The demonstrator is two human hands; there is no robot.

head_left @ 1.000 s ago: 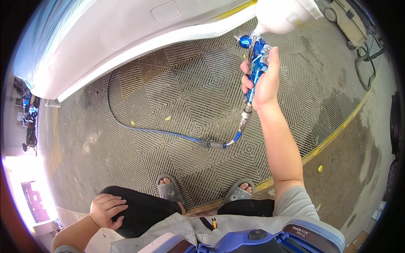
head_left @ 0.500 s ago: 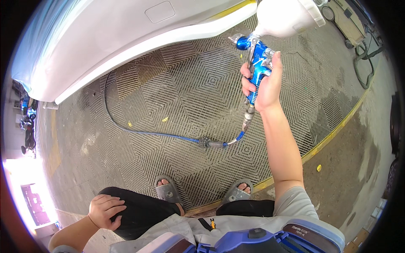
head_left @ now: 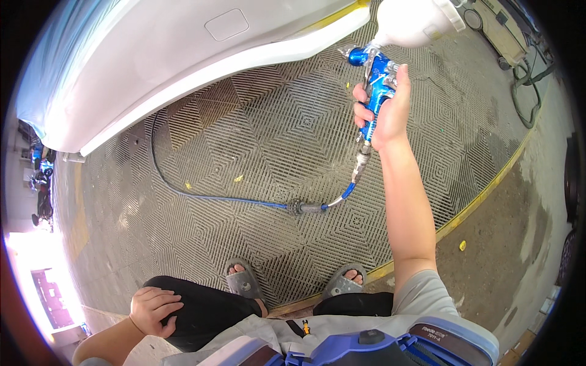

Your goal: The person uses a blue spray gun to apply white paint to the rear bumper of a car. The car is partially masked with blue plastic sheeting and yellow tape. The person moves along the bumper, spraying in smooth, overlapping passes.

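My right hand (head_left: 389, 107) grips a blue metal spray gun (head_left: 380, 80) with a white cup (head_left: 415, 23) on top, its nozzle pointing left toward the white vehicle body panel (head_left: 140, 55). A blue hose (head_left: 217, 197) runs from the gun's lower fitting through a dark cylindrical coupling (head_left: 308, 207) and across the ribbed floor mat. My left hand (head_left: 154, 308) rests on my left knee, fingers draped over it, holding nothing.
A wheeled beige machine (head_left: 497, 33) and dark coiled hoses (head_left: 526, 91) stand at the upper right. Bluish sheeting (head_left: 36, 104) covers the panel's left end. My sandalled feet (head_left: 243, 277) are on the mat (head_left: 287, 152) near its yellow edge (head_left: 464, 219). A blue-grey mask (head_left: 366, 346) hangs below.
Since a second ago, my right hand and the spray gun have shifted slightly to the right. The view has moved a little. My left hand stays on the knee.
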